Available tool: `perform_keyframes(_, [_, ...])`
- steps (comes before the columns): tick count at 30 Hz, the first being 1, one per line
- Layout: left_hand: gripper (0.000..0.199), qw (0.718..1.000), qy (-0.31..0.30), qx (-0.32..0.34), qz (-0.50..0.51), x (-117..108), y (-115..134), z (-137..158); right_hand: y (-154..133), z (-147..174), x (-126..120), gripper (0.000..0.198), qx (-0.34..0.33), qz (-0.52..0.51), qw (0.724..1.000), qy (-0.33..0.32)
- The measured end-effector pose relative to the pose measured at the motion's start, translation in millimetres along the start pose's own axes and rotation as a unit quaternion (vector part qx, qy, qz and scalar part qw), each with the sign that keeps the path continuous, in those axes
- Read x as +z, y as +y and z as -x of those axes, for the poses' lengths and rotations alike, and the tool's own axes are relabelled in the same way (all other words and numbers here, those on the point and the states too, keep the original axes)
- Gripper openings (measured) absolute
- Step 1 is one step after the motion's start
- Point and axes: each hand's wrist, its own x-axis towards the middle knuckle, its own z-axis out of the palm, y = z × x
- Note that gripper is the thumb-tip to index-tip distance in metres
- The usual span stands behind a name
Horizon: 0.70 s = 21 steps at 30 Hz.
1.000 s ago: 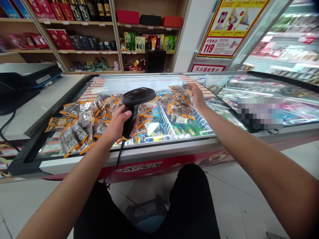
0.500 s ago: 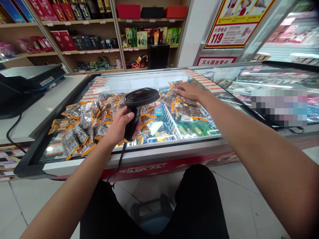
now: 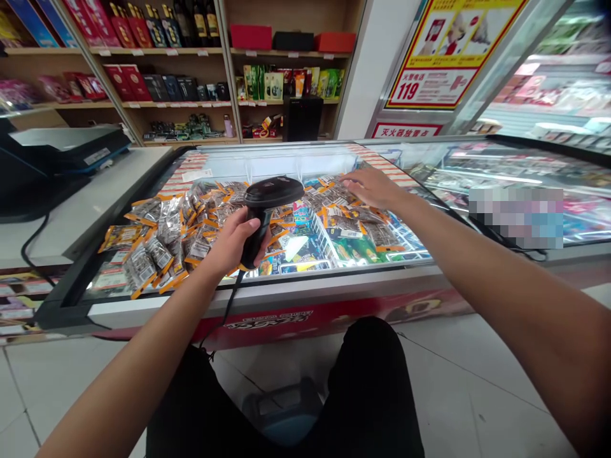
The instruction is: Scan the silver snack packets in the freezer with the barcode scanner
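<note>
A black handheld barcode scanner (image 3: 273, 191) is wrapped in the fingers of my left hand (image 3: 233, 242). Its head points right, and a cord hangs from the handle. My right hand (image 3: 370, 186) is over a smaller spread of packets (image 3: 353, 222), fingers stretched out and apart; I see nothing held in it. Whether its fingertips touch a packet, I cannot tell. Many clear packets with orange edges and dark contents (image 3: 169, 226) are heaped to the left of the scanner. Both groups lie on the glass top of a chest freezer (image 3: 305, 285).
Through the glass, wire baskets (image 3: 321, 238) and coloured packs show. At left, a counter (image 3: 107, 191) carries a dark device (image 3: 81, 152). Shelves (image 3: 176, 105) of boxes and bottles stand behind. A second glass-topped freezer section (image 3: 443, 172) extends right. A blue-grey stool (image 3: 286, 413) is below.
My right hand has lifted slightly off the packets, its fingers now more spread. Some packets under it lie differently, shifted toward the front right. The left hand keeps the scanner; the view has shifted slightly.
</note>
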Motion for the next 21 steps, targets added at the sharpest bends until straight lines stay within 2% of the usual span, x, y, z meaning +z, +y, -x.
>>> perform_keyframes(3, [0.048,1.0,-0.013,-0.005,-0.004,-2.4,0.5,-1.5,-33.2,-17.2,9.0,0.064,0.02,0.011,1.0,0.019])
perform_keyframes(7, [0.045,0.996,-0.071,-0.045,-0.017,-7.3,5.3,-13.0,-72.4,-45.1,31.8,0.061,0.076,0.002,0.993,-0.092])
perform_keyframes(10, [0.042,0.991,-0.108,-0.074,-0.029,-5.1,9.3,-25.9,-82.0,-57.7,42.3,0.063,0.097,-0.036,0.984,-0.145])
perform_keyframes(12, [0.042,0.988,-0.121,-0.088,-0.027,-1.0,8.4,-31.8,-81.3,-58.3,44.0,0.063,0.116,-0.095,0.982,-0.118])
perform_keyframes(14, [0.043,0.99,-0.112,-0.086,-0.023,3.2,3.9,-33.6,-80.8,-53.4,43.5,0.058,0.149,-0.194,0.969,-0.04])
perform_keyframes(15, [0.044,0.991,-0.103,-0.079,-0.022,4.9,0.8,-33.1,-82.0,-49.9,43.1,0.056,0.167,-0.26,0.951,0.008])
perform_keyframes(17, [0.046,0.994,-0.089,-0.059,-0.025,6.6,-5.6,-30.1,-88.8,-42.7,42.5,0.054,0.197,-0.398,0.892,0.083])
perform_keyframes(19, [0.048,0.996,-0.075,-0.039,-0.023,6.3,-10.5,-26.7,-99.7,-37.6,42.4,0.052,0.216,-0.501,0.83,0.115])
perform_keyframes(21, [0.049,0.998,-0.056,-0.023,-0.02,4.7,-13.1,-24.0,-110.9,-35.4,42.3,0.049,0.232,-0.555,0.788,0.129])
